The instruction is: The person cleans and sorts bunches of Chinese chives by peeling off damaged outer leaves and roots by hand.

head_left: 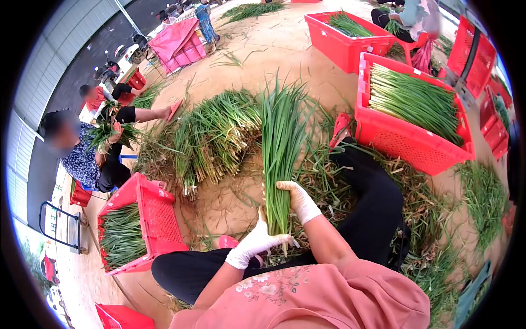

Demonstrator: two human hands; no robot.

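Upright in front of me stands a bundle of long green stalks [280, 148], its leafy tips pointing away and its pale ends toward my lap. My left hand [257, 239], in a white glove, is closed around the lower end. Higher up on the right side, my right hand [298, 202], also gloved in white, has its fingers wrapped round the stalks. Beyond the bundle, to the left, a large pile of untrimmed stalks [219, 134] lies on the ground.
Red crates of green stalks stand at the right [411, 140], top right [350, 48] and left [159, 219]. Loose leaf scraps [422, 219] surround my legs. A person in a patterned top [82, 159] sits at the left holding stalks; others sit farther back.
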